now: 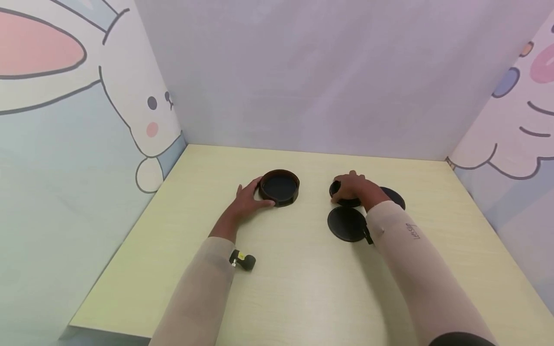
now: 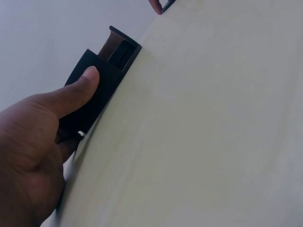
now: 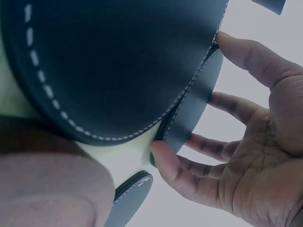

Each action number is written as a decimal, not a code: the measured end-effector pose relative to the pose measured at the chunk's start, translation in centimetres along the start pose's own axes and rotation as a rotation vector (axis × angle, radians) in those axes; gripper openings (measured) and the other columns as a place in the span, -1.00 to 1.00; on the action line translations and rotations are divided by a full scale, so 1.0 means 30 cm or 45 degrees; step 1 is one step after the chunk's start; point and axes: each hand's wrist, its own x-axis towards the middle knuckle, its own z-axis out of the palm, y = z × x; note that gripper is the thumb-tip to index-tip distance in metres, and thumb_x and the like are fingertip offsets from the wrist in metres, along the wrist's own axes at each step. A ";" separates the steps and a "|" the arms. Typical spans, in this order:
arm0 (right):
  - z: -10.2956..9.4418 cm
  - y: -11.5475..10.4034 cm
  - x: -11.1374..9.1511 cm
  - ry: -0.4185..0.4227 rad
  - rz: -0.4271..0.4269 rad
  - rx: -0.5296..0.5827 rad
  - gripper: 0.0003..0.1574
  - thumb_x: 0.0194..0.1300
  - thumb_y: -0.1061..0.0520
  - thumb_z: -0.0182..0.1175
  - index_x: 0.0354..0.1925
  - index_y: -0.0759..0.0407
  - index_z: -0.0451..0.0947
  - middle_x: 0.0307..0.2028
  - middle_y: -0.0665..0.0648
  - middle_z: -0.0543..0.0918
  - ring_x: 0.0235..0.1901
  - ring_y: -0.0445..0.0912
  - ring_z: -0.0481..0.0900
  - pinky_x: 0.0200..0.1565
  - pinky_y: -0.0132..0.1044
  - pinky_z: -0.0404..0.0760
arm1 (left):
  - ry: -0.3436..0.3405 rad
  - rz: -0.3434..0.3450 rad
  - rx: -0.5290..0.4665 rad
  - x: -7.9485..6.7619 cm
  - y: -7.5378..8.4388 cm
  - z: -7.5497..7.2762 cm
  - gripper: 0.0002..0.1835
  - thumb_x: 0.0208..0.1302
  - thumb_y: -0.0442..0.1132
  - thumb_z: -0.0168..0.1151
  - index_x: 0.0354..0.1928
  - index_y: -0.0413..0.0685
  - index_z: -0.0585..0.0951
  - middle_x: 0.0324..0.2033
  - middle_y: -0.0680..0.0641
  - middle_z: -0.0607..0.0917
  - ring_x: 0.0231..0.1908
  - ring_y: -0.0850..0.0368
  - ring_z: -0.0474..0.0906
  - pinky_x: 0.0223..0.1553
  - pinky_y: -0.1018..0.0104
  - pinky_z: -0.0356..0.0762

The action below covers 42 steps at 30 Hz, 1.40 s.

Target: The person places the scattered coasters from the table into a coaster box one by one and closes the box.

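My left hand point(image 1: 247, 203) grips the near left side of a round black coaster holder point(image 1: 280, 186), which stands on the table. In the left wrist view the thumb presses its dark outer wall, and layered dark coasters point(image 2: 122, 56) show through a notch. Farther right, my right hand point(image 1: 352, 186) holds a round black coaster point(image 3: 194, 106) by its edge, fingers spread around the rim. A second coaster point(image 1: 346, 224) with white edge stitching lies just nearer the body. A third coaster point(image 1: 394, 197) is partly hidden behind the right forearm.
The pale yellow table point(image 1: 294, 283) meets a plain lilac back wall point(image 1: 303, 81). Cartoon-printed panels point(image 1: 56, 158) stand at both sides. A small black device point(image 1: 243, 260) is fixed at the left sleeve cuff.
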 end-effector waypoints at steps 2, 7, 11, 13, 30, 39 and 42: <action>0.002 0.002 0.003 0.011 -0.002 0.002 0.04 0.40 -0.20 0.35 0.66 0.12 0.25 0.44 0.52 0.24 0.34 0.45 0.24 0.27 0.36 0.53 | 0.003 -0.005 -0.001 0.001 0.001 0.000 0.13 0.30 0.12 0.61 0.76 0.10 0.15 0.71 -0.07 0.29 0.77 -0.11 -0.01 0.77 -0.14 -0.69; 0.008 0.009 0.011 0.024 0.034 0.012 0.04 0.39 -0.21 0.27 0.68 0.09 0.22 0.44 0.51 0.22 0.32 0.43 0.21 0.24 0.36 0.55 | 0.000 -0.003 0.001 0.004 0.002 -0.001 0.13 0.30 0.13 0.60 0.76 0.09 0.15 0.71 -0.08 0.28 0.77 -0.11 -0.01 0.77 -0.15 -0.69; 0.007 0.017 0.015 0.047 0.047 0.021 0.10 0.40 -0.24 0.23 0.72 0.11 0.14 0.48 0.55 0.17 0.36 0.47 0.20 0.27 0.39 0.51 | -0.004 -0.012 -0.010 0.000 0.007 -0.002 0.13 0.30 0.12 0.60 0.76 0.11 0.15 0.72 -0.07 0.28 0.78 -0.12 -0.05 0.76 -0.16 -0.70; 0.004 0.022 0.017 0.058 0.055 0.046 0.13 0.42 -0.25 0.21 0.74 0.12 0.09 0.52 0.56 0.12 0.41 0.50 0.17 0.28 0.41 0.53 | -0.002 -0.013 -0.013 -0.002 0.009 -0.002 0.13 0.30 0.12 0.61 0.76 0.11 0.15 0.72 -0.07 0.28 0.78 -0.12 -0.05 0.76 -0.16 -0.70; 0.021 -0.034 0.028 0.417 0.125 0.196 0.13 0.46 -0.38 0.05 0.73 0.14 0.05 0.54 0.58 0.02 0.47 0.51 0.07 0.22 0.41 0.57 | -0.009 0.017 0.016 -0.004 0.014 -0.005 0.11 0.33 0.09 0.58 0.76 0.04 0.15 0.71 -0.11 0.29 0.77 -0.13 0.02 0.77 -0.19 -0.67; 0.041 -0.088 0.044 0.508 0.101 0.195 0.12 0.43 -0.43 0.00 0.70 0.12 0.12 0.49 0.52 0.10 0.43 0.44 0.11 0.17 0.36 0.60 | -0.010 0.025 0.015 -0.005 0.017 -0.007 0.11 0.33 0.08 0.59 0.75 0.05 0.15 0.71 -0.11 0.30 0.76 -0.12 0.03 0.76 -0.20 -0.67; 0.046 -0.109 0.044 0.526 0.090 0.187 0.11 0.42 -0.43 0.00 0.68 0.11 0.15 0.47 0.50 0.13 0.41 0.42 0.13 0.14 0.34 0.61 | -0.016 0.012 0.012 -0.005 0.016 -0.007 0.12 0.33 0.09 0.59 0.76 0.05 0.15 0.71 -0.10 0.29 0.77 -0.12 0.01 0.76 -0.19 -0.67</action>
